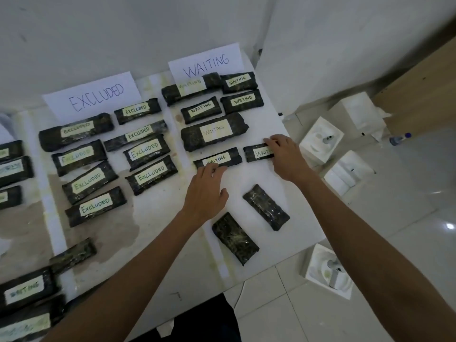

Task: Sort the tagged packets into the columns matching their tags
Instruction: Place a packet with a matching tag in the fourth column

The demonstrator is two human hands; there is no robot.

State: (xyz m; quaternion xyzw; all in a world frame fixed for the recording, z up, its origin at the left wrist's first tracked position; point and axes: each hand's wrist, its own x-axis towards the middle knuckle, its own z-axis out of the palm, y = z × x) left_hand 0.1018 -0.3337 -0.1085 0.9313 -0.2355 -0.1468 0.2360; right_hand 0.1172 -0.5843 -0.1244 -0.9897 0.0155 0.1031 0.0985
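below the waiting sign [207, 61], right hand [283, 156] curls over the end of one waiting-tagged packet [256, 153]; left hand [206, 191], fingers [214, 170] straight, touches the neighbouring packet [222, 157] just beside it.

The WAITING sign [206, 62], a paper sheet, reads "WAITING". Just in front of it, seven WAITING packets [192, 137] bear tags reading "WAITING". On the last packet [251, 154] the right hand [283, 156] covers the word's end. Left of that sign, the EXCLUDED sign [96, 96] reads "EXCLUDED", with eight EXCLUDED packets [103, 124] tagged alike. Far front-left, a stray packet [24, 288] reads "WAITING".
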